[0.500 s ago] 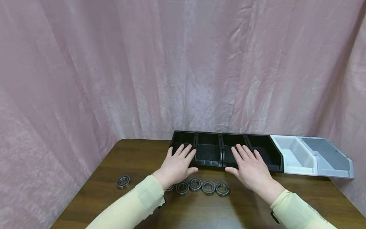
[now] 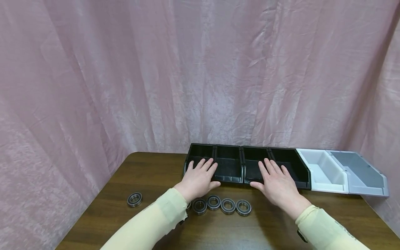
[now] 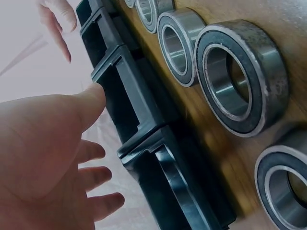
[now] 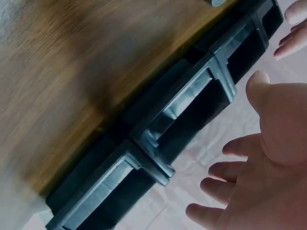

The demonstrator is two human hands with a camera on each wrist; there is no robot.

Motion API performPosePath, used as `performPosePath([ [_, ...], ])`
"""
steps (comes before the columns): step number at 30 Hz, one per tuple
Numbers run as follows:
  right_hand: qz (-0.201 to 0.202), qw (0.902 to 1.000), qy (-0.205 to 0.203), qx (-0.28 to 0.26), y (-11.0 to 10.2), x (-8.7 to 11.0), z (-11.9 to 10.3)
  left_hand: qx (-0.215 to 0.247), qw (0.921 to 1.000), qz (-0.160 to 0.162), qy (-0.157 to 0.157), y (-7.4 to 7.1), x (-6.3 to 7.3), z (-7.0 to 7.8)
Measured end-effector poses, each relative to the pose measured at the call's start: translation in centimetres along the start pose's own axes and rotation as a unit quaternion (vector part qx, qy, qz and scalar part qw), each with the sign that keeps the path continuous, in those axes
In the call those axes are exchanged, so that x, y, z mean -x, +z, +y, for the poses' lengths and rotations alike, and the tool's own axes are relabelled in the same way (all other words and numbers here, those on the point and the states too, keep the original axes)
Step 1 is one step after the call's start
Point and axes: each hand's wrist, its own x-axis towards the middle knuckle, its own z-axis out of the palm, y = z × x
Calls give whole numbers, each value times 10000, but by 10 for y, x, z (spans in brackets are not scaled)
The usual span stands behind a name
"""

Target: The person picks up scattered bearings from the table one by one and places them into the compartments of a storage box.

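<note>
Where 5 metal bearings (image 2: 214, 208) lie flat in a loose row on the table (image 2: 156, 173), just in front of 4 black bins (image 2: 228, 179), a 6th, the lone bearing (image 2: 134, 205), sits well apart to the left. They are probably heavy for their size, hard and stiff, and the polished outer rims may be slippery; a pinch across opposite sides of the outer rim looks the surest hold, with the centre hole as a second place for a fingertip. Neighbours lie so near each other that fingers have little room between them.

The black bins stand side by side, likely light, rigid plastic, best taken by the front lip or side walls. Palm down over the leftmost bin, the left hand (image 2: 197, 180) has its fingers spread wide and holds nothing; the right hand (image 2: 279, 184) is likewise spread and bare over the 2 right-hand black bins. Whether any fingertip touches a bin cannot be told.

The left sleeve (image 2: 159, 215) and wrist partly hide the row's leftmost bearing. Farther right come 1 white bin (image 2: 329, 186) and 1 grey bin (image 2: 368, 189); a pink curtain (image 2: 200, 86) hangs behind.
</note>
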Motion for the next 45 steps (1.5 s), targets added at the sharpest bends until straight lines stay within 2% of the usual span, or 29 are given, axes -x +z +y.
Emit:
performPosePath([
  [13, -120, 9998, 180, -2, 9, -1, 11, 1, 9998, -149, -151, 5, -11, 6],
  [21, -316, 9992, 229, 4, 18, 1, 13, -15, 9991, -353, -247, 7, -13, 10],
  [30, -24, 10000, 50, -9, 22, -1, 11, -298, 9988, -321, -235, 1, -15, 9],
  [38, -59, 10000, -17, -11, 21, 0, 5, -255, 9983, -400, -335, -1, -10, 7],
  [45, 39, 9999, -132, 28, 23, -3, -2, -331, 9981, -334, -391, -1, -5, 0],
])
